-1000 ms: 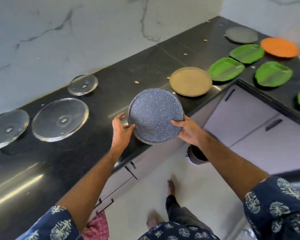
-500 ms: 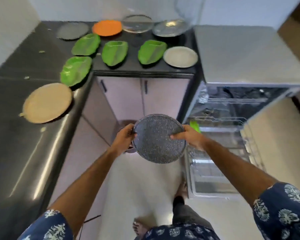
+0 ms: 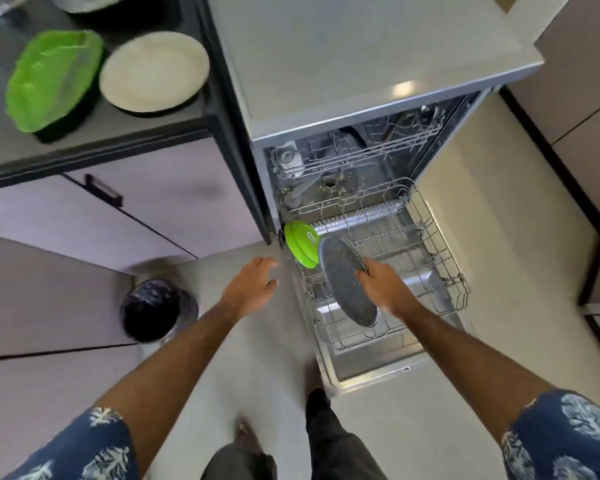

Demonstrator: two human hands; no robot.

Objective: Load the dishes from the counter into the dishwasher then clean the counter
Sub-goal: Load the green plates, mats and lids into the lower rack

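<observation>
Gripping speckled plate [image 3: 347,282] edge, right hand [image 3: 383,285] over rack [image 3: 444,258], left hand [image 3: 253,289] loose (empty)

1. The dishwasher [image 3: 361,64] stands right of the counter [image 3: 84,147], with its lower rack [image 3: 440,258] pulled out.
2. Two plates [image 3: 302,242] stand on edge at the rack's left, and a pan [image 3: 347,282] sits tilted just before them.
3. A leaf dish [image 3: 49,81] lies on the counter left of a round plate [image 3: 153,71].
4. A bin [image 3: 153,310] sits on the floor left of the rack.
</observation>
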